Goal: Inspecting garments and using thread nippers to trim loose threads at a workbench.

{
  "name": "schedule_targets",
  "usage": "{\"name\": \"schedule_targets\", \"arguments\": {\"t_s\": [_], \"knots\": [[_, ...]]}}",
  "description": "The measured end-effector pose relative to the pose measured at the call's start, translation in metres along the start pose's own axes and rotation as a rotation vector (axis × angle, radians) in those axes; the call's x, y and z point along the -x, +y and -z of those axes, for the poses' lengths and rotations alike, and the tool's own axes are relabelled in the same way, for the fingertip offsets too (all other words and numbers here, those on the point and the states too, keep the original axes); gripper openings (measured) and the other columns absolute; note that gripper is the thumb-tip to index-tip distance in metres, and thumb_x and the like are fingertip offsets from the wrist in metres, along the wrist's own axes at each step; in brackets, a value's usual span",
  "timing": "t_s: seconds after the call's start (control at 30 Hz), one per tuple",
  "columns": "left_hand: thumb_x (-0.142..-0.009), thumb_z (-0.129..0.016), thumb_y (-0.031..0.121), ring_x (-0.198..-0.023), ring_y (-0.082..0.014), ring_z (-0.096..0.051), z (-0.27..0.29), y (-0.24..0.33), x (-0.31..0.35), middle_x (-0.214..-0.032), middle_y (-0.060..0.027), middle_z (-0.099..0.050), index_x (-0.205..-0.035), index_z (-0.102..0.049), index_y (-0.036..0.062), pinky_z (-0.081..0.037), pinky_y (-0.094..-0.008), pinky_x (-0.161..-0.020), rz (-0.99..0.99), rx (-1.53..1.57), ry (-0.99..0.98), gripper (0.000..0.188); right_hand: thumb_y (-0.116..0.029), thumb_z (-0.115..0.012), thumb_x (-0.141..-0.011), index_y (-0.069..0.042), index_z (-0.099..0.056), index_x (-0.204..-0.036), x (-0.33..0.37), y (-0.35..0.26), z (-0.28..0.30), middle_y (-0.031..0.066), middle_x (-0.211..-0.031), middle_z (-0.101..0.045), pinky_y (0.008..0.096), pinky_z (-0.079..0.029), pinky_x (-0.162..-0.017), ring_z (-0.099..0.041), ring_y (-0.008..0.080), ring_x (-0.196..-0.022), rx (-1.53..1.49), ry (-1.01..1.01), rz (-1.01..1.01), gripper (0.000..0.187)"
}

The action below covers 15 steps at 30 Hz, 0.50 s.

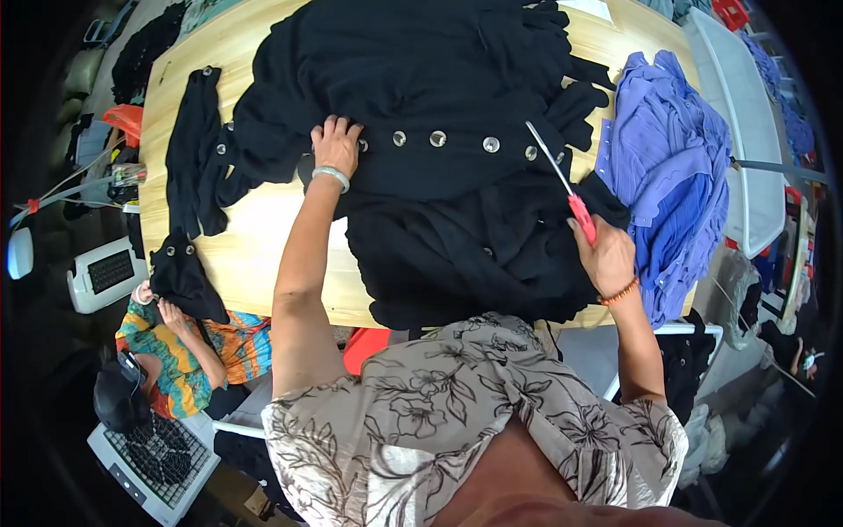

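Observation:
A black knitted garment [386,79] lies across the table, with a row of shiny round buttons [437,139] running over its middle. On its left part rests my left hand [336,147], fingers stretched out on the cloth beside one button. My right hand [608,256] is closed round the red handle of a tool with a long slim metal shaft [551,158]. The shaft points up and left over the right end of the button row. I cannot tell whether its tip touches the cloth. More black cloth [474,255] is bunched nearest me.
Purple garments [672,167] are heaped at the table's right edge, by a white plastic bin [742,132]. Black buttoned pieces [195,158] lie at the left of the wooden table [263,241]. At lower left a co-worker [167,351] holds black cloth. White fans [110,274] stand nearby.

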<state>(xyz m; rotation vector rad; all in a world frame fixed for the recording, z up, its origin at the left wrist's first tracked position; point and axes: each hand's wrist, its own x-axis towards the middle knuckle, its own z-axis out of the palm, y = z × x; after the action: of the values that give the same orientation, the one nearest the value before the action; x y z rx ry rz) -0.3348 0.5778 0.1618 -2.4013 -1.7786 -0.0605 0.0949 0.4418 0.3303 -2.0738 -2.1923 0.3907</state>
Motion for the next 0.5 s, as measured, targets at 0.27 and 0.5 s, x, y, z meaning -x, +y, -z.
{"name": "schedule_targets", "arguments": {"t_s": [0.27, 0.5], "knots": [[-0.071, -0.060, 0.000, -0.086, -0.0317, -0.061, 0.095, 0.008, 0.010, -0.090, -0.0117, -0.064, -0.099, -0.062, 0.0055, -0.046, -0.0406, -0.077, -0.167, 0.570, 0.310, 0.028, -0.024, -0.076, -0.077, -0.003, -0.064, -0.092, -0.041, -0.066, -0.014, 0.0161, -0.079, -0.064, 0.0408, -0.050, -0.063, -0.063, 0.0375, -0.072, -0.455, 0.101, 0.220, 0.029], [-0.062, -0.070, 0.013, -0.069, -0.0242, -0.057, 0.194, 0.109, 0.028, -0.077, -0.0067, -0.055, -0.094, -0.059, 0.0082, -0.043, -0.0355, -0.064, -0.528, 0.848, 0.413, 0.034, -0.002, -0.071, -0.063, -0.002, -0.052, -0.116, -0.063, -0.135, -0.005, 0.0205, -0.099, -0.064, 0.0424, -0.052, -0.074, -0.062, 0.0402, -0.090, -0.610, 0.033, 0.511, 0.056]]}}
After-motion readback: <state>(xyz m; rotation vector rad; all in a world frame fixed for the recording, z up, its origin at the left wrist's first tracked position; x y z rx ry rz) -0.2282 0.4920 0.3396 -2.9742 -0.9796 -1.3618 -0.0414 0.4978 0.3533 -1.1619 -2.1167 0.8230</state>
